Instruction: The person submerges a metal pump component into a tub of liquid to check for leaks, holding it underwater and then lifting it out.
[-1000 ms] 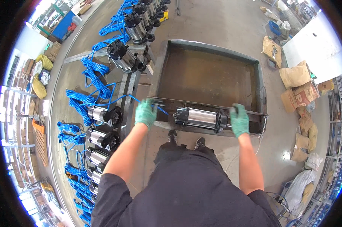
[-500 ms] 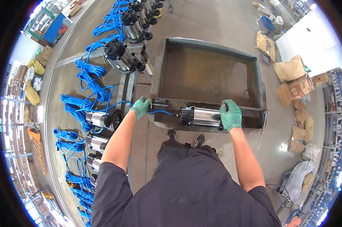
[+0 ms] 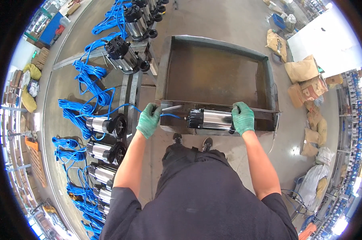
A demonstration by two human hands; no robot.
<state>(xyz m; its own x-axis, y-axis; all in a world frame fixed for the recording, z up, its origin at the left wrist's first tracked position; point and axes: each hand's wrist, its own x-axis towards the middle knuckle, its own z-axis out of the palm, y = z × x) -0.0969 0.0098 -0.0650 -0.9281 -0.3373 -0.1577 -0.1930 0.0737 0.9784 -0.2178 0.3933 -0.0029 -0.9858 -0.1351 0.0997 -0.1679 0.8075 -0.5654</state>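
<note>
My left hand (image 3: pixel 149 120), in a green glove, is closed around a blue cable (image 3: pixel 169 115) whose free end points toward the pump. A thin silver rod-like tool (image 3: pixel 172 108) also sticks out from that hand; its handle is hidden. Across the near edge of the metal water tank (image 3: pixel 161 76) lies a submersible pump (image 3: pixel 217 120), on its side, with a shiny steel body and black ends. My right hand (image 3: pixel 243 118), gloved the same way, grips the pump's right end. The cable tip and the pump's left end are apart.
On the left, a long table (image 3: pixel 65 86) carries coiled blue cables (image 3: pixel 87 78) and several more steel pumps, some upright, such as one pump (image 3: pixel 121 55) near the tank. Brown sacks and cartons (image 3: pixel 307 84) stand on the floor to the right.
The silver tool now extends from my left hand, angled up to the right. My right hand stays on the pump. The whole view has shifted slightly.
</note>
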